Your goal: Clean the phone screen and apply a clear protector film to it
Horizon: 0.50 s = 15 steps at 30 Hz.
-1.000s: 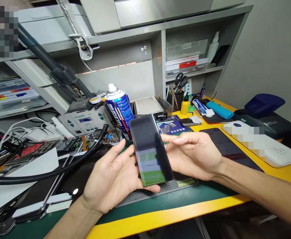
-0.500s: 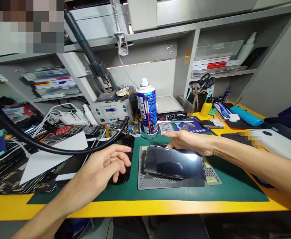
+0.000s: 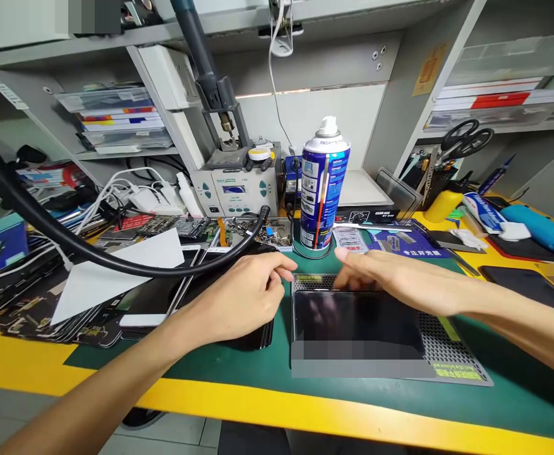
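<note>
A dark phone lies screen up on a grey perforated mat, which rests on a green mat covering part of the yellow table. The right hand is at the phone's far long edge, fingers bent down behind it; whether they grip it or only touch it cannot be told. The left hand is above a pile of dark panels, near the phone's left end, its fingers curled inward; its palm is hidden, so whether they close on anything cannot be told. Beyond the hands stands an upright blue spray can. A black hose arcs over a white sheet on the left.
</note>
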Available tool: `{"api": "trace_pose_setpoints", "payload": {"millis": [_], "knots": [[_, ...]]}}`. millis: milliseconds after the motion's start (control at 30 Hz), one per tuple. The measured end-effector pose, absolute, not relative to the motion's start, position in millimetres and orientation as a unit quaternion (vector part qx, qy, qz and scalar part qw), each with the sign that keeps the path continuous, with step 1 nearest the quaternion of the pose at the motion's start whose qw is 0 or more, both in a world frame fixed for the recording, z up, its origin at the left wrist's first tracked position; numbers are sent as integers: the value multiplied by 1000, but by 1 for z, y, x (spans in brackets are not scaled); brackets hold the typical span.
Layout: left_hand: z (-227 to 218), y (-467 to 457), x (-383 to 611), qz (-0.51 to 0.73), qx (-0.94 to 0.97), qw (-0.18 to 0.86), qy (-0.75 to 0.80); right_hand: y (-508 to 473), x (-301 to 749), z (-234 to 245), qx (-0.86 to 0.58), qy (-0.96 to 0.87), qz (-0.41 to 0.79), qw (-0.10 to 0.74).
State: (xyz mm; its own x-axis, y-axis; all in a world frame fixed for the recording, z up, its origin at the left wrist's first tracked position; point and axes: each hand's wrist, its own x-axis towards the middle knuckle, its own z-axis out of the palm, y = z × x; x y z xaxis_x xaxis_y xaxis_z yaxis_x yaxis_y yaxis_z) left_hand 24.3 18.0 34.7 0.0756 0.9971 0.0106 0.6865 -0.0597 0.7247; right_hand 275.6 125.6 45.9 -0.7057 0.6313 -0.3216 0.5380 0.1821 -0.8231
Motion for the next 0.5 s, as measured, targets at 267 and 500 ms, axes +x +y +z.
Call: {"api": "trace_pose_setpoints", "payload": {"millis": [267,500], "knots": [[31,26,24,186,729,269,601,106,299,39,-400,-784,464,101],[26,8,24,142,781,208,572,102,349,16,-435,-760,466,124]]}}
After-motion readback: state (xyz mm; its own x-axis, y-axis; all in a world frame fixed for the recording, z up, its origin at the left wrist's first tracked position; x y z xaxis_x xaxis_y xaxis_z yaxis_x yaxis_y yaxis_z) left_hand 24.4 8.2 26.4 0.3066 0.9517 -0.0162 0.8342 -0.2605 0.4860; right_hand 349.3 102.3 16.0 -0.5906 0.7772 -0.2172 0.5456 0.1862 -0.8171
